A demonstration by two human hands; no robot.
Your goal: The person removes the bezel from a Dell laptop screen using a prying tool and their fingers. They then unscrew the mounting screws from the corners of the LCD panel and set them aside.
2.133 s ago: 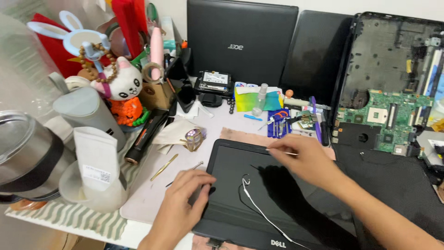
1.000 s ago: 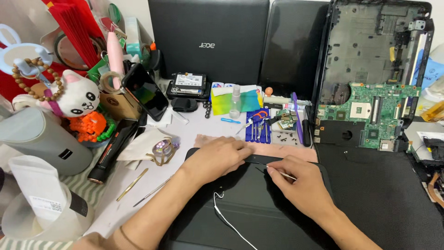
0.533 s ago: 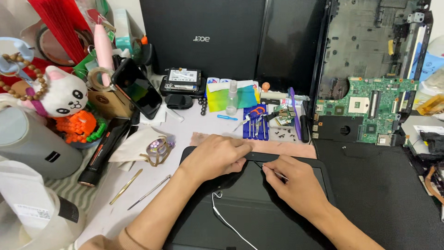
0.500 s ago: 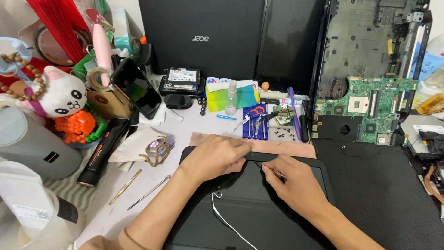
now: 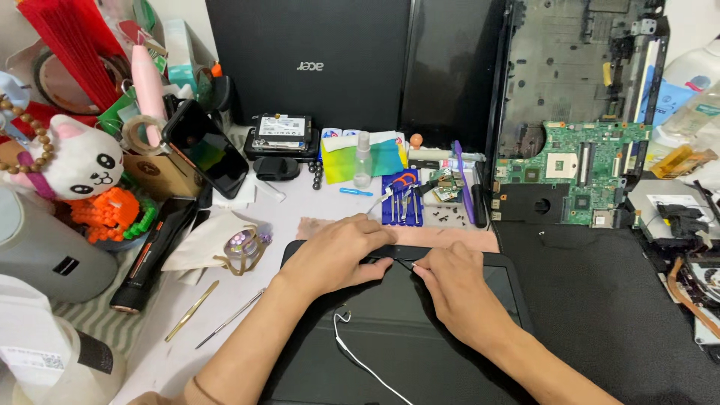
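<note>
A black laptop screen panel lies flat in front of me, and a thin white cable runs across it. My left hand presses down on the panel's top edge, fingers spread flat. My right hand rests beside it and pinches a thin metal tool whose tip meets the panel's top bezel next to my left fingertips.
A green motherboard sits in an opened laptop base at the right. A blue tool set, a small spray bottle, a phone, a plush cat, a grey bottle and two metal picks crowd the table. Closed black laptops stand behind.
My left hand moved from the panel's lower left corner up to its top edge beside my right hand. Since then both hands have barely shifted, and the view has tilted slightly.
</note>
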